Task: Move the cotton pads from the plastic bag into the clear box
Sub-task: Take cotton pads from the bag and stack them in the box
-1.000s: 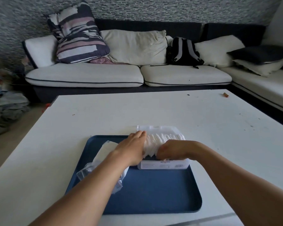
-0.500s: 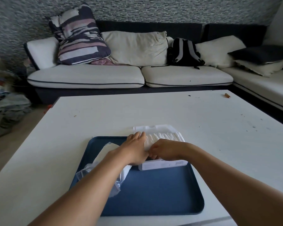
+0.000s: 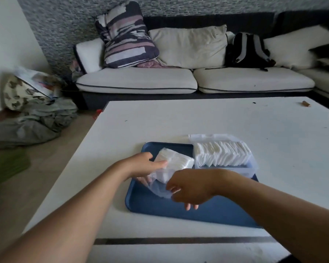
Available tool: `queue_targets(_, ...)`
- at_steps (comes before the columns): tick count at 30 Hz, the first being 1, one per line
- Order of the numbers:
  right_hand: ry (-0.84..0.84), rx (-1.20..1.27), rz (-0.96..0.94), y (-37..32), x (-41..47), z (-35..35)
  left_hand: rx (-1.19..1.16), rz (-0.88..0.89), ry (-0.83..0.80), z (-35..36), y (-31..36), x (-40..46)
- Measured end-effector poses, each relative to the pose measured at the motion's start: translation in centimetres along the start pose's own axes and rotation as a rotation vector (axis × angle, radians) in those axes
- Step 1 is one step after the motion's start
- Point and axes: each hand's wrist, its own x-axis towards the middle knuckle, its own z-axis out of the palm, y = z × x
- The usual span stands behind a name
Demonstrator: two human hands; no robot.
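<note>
White surface (image 3: 179, 120) before a sofa (image 3: 137, 80), blue tray (image 3: 217, 211) on it, left hand (image 3: 146, 164) now off the clear box (image 3: 253, 170), gripping the plastic bag (image 3: 158, 188) of cotton pads (image 3: 176, 160) at tray's left, right hand (image 3: 190, 188) also moved to the bag's mouth, grip unclear, box at right, full of pads.

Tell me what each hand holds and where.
Left hand grips the plastic bag at its left side; right hand seems to pinch the bag's loose near end.
</note>
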Motion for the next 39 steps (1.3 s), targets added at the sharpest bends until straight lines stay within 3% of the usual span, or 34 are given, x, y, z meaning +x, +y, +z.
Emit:
queue_targets(3,0.190,-0.257,0.089,0.6,-0.3,-0.4,-0.151,0.005,-0.091,0.1,0.8,-0.9)
queue_targets(5,0.287,-0.338,0.073,1.0,-0.1,-0.3,-0.110,0.027,-0.075,0.6,1.5,-1.4)
queue_targets(11,0.491,-0.371,0.168,1.6,1.0,-0.4,0.019,0.124,0.253,1.0,2.4,-1.1)
queue_targets(16,0.726,-0.442,0.274,1.1,2.3,-1.4,-0.081,0.284,0.637,0.8,4.7,-2.7)
queue_targets(20,0.746,-0.308,0.258,1.3,3.9,-2.0,-0.148,0.372,0.720,1.6,5.8,-3.5)
queue_targets(24,0.818,-0.282,0.231,1.4,4.4,-3.1,-0.348,0.258,0.577,0.4,6.1,-3.7)
queue_targets(28,0.843,-0.131,0.144,1.7,4.6,-3.3,-0.871,-0.152,0.325,-1.4,4.1,-1.2)
queue_targets(30,0.838,-0.087,0.090,2.0,4.7,-3.0,-1.077,-0.353,0.125,-0.6,2.6,0.1)
queue_targets(33,0.862,-0.052,0.027,2.7,4.5,-2.9,-1.145,-0.415,-0.057,1.0,2.1,1.7)
queue_targets(39,0.857,0.078,-0.076,3.6,4.0,-3.1,-1.172,-0.449,-0.053,1.8,3.5,1.9)
